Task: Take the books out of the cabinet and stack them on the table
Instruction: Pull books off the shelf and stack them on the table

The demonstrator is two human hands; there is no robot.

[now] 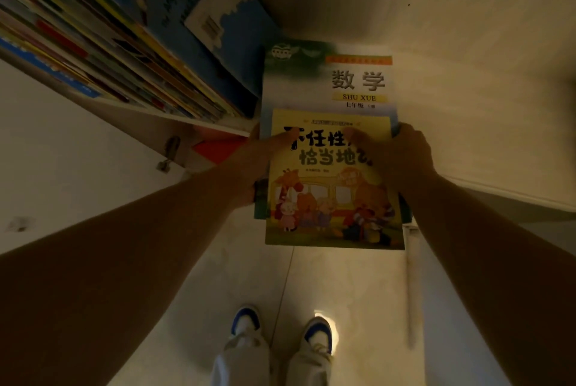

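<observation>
Over a pale tiled floor [343, 292], in dim light, we stand beside the cabinet shelf [187, 119] at far left, packed with upright books [93, 42]. We hold a small stack in front of us: a yellow picture book [330, 205] lies on top of a maths textbook [327, 80]. Our left hand [261, 158] and right hand [402, 158] grip the stack's sides, thumbs pressed on the yellow cover

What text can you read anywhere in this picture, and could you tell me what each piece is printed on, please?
"数学", "SHU XUE", "七年级": maths textbook.
"不任性", "恰当地", partly covered by thumbs: yellow picture book.
Orange banner on the textbook, the blue book on the shelf, the shelved spines: too blurred to read.
</observation>
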